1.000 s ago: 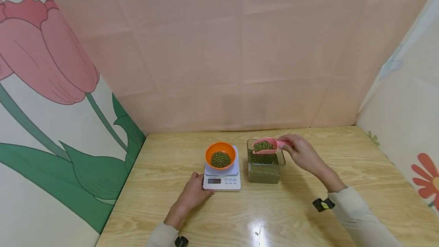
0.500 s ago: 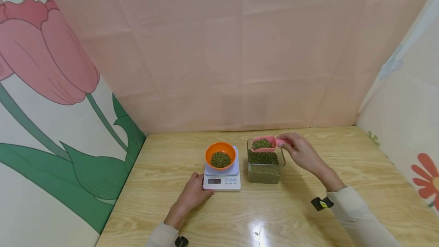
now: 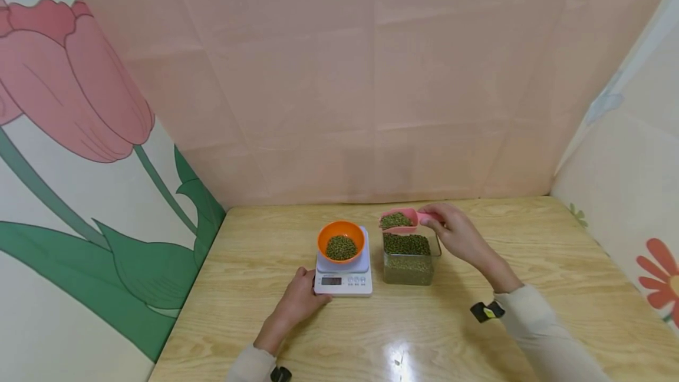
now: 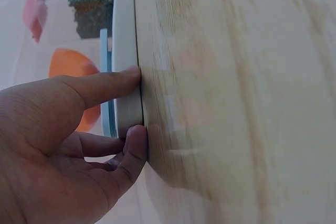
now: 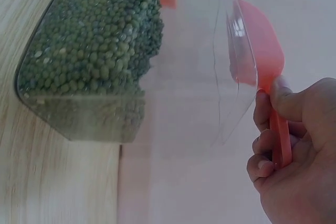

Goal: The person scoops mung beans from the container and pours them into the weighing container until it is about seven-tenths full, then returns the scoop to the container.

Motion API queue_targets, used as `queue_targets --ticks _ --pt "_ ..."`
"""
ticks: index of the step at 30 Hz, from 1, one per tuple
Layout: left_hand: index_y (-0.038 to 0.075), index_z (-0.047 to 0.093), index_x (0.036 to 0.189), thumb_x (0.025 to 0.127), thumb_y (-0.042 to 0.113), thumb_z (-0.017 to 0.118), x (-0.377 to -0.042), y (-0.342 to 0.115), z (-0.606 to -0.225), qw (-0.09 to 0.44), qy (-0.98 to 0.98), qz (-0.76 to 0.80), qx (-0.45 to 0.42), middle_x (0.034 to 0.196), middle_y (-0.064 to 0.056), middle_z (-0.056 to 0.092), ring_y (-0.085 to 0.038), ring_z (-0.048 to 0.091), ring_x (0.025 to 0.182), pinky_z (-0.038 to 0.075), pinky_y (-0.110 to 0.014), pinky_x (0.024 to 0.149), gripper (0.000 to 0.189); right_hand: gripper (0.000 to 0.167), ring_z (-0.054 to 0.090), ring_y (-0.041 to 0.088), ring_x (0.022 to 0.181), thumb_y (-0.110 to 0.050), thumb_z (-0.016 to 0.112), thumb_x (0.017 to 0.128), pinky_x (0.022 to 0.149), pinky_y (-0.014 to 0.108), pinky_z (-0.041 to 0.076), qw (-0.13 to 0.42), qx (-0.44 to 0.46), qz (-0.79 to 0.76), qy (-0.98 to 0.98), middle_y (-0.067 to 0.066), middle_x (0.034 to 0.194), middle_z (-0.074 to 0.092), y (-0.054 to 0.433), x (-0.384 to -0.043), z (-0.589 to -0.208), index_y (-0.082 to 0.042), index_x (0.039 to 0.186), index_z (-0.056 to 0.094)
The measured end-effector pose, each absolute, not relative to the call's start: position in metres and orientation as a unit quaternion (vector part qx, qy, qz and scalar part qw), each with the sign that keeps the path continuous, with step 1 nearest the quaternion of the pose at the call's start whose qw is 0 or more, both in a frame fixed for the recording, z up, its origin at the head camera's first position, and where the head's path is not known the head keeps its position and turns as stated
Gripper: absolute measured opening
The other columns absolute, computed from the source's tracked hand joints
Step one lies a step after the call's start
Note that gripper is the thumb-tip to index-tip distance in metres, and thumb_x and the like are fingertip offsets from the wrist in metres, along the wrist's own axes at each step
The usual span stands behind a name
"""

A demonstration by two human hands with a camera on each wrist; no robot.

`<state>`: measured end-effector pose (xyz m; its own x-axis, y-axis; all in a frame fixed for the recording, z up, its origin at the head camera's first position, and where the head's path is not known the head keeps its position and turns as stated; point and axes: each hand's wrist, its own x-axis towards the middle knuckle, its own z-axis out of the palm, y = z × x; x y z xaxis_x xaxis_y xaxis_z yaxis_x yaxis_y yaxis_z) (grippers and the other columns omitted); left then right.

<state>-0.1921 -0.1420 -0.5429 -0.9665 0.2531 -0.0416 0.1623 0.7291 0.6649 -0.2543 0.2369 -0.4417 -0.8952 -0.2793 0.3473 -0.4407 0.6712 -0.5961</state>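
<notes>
My right hand (image 3: 460, 239) grips the handle of a pink scoop (image 3: 407, 214), which is heaped with green mung beans (image 3: 395, 220). The scoop is above the back left rim of a clear container (image 3: 408, 270) part-filled with the same beans. In the right wrist view the fingers (image 5: 266, 145) curl round the handle. My left hand (image 3: 301, 299) holds the front left corner of a white kitchen scale (image 3: 343, 285), thumb on the front edge and fingers at the left side. An orange bowl (image 3: 341, 229) with some beans inside sits on the scale's platform.
The scale and the container stand side by side with a narrow gap on a wood-grain table (image 3: 467, 341). A pink sheet (image 3: 371, 105) hangs behind the table. Walls with painted flowers flank it, a tulip (image 3: 101, 87) at the left.
My right hand has moved the loaded scoop left and slightly up, from above the container's middle to its back left rim. The left hand, scale and bowl stay put.
</notes>
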Motion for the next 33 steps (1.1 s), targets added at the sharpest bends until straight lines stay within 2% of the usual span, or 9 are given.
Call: queue_targets --ticks 4,18,33 --pt "-0.001 0.066 0.139 0.088 0.018 0.088 -0.192 -0.142 -0.543 0.060 0.928 0.349 0.118 0.110 -0.006 0.062 -0.017 0.047 0.095 0.048 -0.031 0.081 0.058 0.023 0.066 0.029 0.100 -0.014 0.065 0.106 0.083 0.042 0.054 0.106 0.201 0.358 -0.906 0.019 0.113 0.072 0.231 -0.256 -0.440 0.001 0.121 0.073" --pt "0.000 0.066 0.139 0.088 0.018 0.088 -0.193 -0.143 -0.544 0.057 0.927 0.349 0.124 0.112 -0.006 0.067 -0.017 0.046 0.096 0.047 -0.030 0.081 0.059 0.025 0.065 0.025 0.097 -0.015 0.063 0.107 0.080 0.036 0.053 0.093 0.213 0.364 -0.902 0.017 0.114 0.071 0.217 -0.262 -0.436 0.000 0.126 0.072" --pt "-0.001 0.067 0.138 0.089 0.019 0.088 -0.191 -0.143 -0.542 0.054 0.928 0.349 0.123 0.109 -0.005 0.065 -0.017 0.046 0.095 0.047 -0.030 0.081 0.057 0.019 0.062 0.019 0.089 -0.010 0.068 0.103 0.076 0.031 0.052 0.116 0.237 0.363 -0.893 0.013 0.106 0.071 0.204 -0.265 -0.434 -0.001 0.119 0.074"
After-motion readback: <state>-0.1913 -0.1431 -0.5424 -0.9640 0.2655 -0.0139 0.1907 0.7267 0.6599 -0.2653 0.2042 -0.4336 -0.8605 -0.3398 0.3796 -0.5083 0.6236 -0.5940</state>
